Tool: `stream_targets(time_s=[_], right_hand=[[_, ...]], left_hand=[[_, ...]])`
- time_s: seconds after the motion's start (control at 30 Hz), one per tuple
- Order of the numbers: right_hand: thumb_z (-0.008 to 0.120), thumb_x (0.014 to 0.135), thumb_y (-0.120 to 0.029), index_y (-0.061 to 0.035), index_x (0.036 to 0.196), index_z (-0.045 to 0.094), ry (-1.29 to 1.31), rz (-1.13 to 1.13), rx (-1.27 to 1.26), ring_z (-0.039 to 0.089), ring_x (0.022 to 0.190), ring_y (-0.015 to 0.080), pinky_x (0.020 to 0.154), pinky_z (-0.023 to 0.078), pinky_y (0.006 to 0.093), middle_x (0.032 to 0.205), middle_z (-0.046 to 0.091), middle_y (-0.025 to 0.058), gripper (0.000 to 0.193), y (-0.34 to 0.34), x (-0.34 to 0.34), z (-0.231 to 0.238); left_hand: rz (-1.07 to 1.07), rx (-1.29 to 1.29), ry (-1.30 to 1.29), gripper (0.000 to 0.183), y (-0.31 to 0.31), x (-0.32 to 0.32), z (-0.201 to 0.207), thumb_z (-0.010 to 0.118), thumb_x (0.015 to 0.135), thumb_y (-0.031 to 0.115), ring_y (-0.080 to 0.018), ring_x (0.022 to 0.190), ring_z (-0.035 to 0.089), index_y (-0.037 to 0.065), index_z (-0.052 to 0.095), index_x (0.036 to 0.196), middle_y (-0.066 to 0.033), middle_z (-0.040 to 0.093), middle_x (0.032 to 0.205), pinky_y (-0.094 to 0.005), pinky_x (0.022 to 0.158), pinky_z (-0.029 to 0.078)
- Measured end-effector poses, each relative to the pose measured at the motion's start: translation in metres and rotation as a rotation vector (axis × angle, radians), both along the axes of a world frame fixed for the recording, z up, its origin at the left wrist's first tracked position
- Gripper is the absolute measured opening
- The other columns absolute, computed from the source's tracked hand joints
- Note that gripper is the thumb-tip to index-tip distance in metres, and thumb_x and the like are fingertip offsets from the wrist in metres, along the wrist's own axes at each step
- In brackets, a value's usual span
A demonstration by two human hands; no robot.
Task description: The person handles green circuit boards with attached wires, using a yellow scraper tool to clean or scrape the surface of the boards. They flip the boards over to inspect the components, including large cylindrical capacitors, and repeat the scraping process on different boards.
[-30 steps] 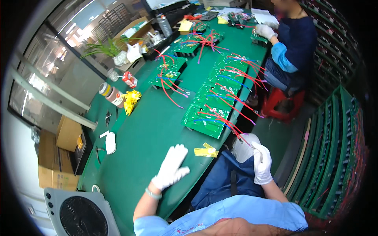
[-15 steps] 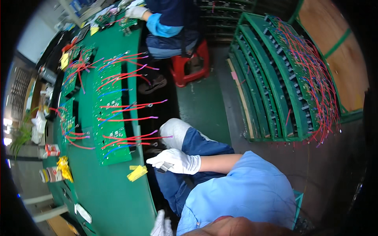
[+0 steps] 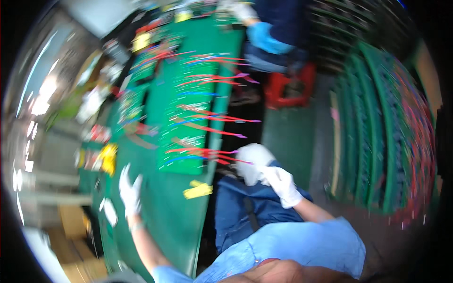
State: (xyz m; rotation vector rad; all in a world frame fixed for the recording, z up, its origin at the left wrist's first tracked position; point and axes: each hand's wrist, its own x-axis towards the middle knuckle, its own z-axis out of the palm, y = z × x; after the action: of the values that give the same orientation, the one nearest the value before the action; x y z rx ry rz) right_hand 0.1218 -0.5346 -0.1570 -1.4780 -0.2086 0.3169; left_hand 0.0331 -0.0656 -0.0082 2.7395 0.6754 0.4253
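My left hand (image 3: 130,192), in a white glove, is stretched over the green tabletop (image 3: 163,221) with fingers apart and nothing in it. My right hand (image 3: 283,186), also gloved in white, is over my lap beside the whitish knee patch (image 3: 255,160) on my dark blue trousers. Its fingers look curled together; blur hides what they hold, if anything. A long green circuit board (image 3: 186,146) lies along the table's right side, its red and blue wires (image 3: 226,118) sticking out past the edge. Yellow tape-like strips (image 3: 198,189) lie near that edge, between my hands.
Other wired boards (image 3: 134,106) stand farther left. A yellow packet (image 3: 108,158) and a white object (image 3: 109,211) lie at the left edge. A co-worker's blue sleeve (image 3: 269,40) shows at the far end, above a red stool (image 3: 290,87). Green racks of boards (image 3: 373,127) stand at right.
My left hand has come up from the bottom edge onto the table. My right hand has moved off the table edge to my knee; its small grey-black piece no longer shows. The view has swung.
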Motion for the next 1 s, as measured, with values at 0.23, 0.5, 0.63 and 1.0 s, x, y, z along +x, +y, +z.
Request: stream_targets(time_s=[0.23, 0.5, 0.63, 1.0], right_hand=[[0.054, 0.104, -0.021, 0.0015, 0.117, 0.069, 0.122, 0.106, -0.008, 0.065, 0.068, 0.012, 0.063, 0.052, 0.0249, 0.088, 0.073, 0.0092, 0.03, 0.025, -0.007, -0.016], [0.052, 0.105, -0.019, 0.0063, 0.115, 0.067, 0.173, 0.144, -0.047, 0.066, 0.069, 0.0122, 0.063, 0.053, 0.0249, 0.089, 0.072, 0.01, 0.031, 0.033, 0.01, -0.008], [0.052, 0.105, -0.019, 0.0074, 0.116, 0.066, 0.225, 0.125, -0.017, 0.067, 0.071, 0.013, 0.065, 0.054, 0.0253, 0.09, 0.073, 0.011, 0.032, 0.037, 0.012, -0.009], [0.052, 0.105, -0.019, 0.0045, 0.119, 0.068, 0.22, 0.206, 0.045, 0.065, 0.074, 0.011, 0.069, 0.053, 0.0245, 0.092, 0.072, 0.0102, 0.032, 0.042, 0.007, -0.006]], left_hand=[[0.024, 0.363, -0.021, 0.076, 0.075, 0.064, -0.022, 0.073, 0.079, 0.016, -0.0374, 0.131, 0.05, 0.009, 0.043, 0.148, -0.0208, 0.051, 0.144, -0.0441, 0.111, 0.041], [0.026, 0.439, -0.164, 0.067, 0.11, 0.146, -0.028, 0.045, 0.087, -0.001, -0.0401, 0.129, 0.051, 0.014, 0.038, 0.152, -0.0242, 0.046, 0.148, -0.0454, 0.104, 0.046], [-0.063, 0.339, -0.162, 0.062, 0.137, 0.163, -0.042, 0.056, 0.083, 0.0, -0.0377, 0.127, 0.053, 0.015, 0.048, 0.143, -0.0209, 0.053, 0.14, -0.0438, 0.103, 0.047], [-0.103, 0.57, -0.043, 0.022, 0.112, 0.121, -0.019, 0.074, 0.079, 0.022, -0.035, 0.081, 0.063, 0.008, 0.065, 0.093, -0.0137, 0.064, 0.083, -0.0473, 0.071, 0.051]])
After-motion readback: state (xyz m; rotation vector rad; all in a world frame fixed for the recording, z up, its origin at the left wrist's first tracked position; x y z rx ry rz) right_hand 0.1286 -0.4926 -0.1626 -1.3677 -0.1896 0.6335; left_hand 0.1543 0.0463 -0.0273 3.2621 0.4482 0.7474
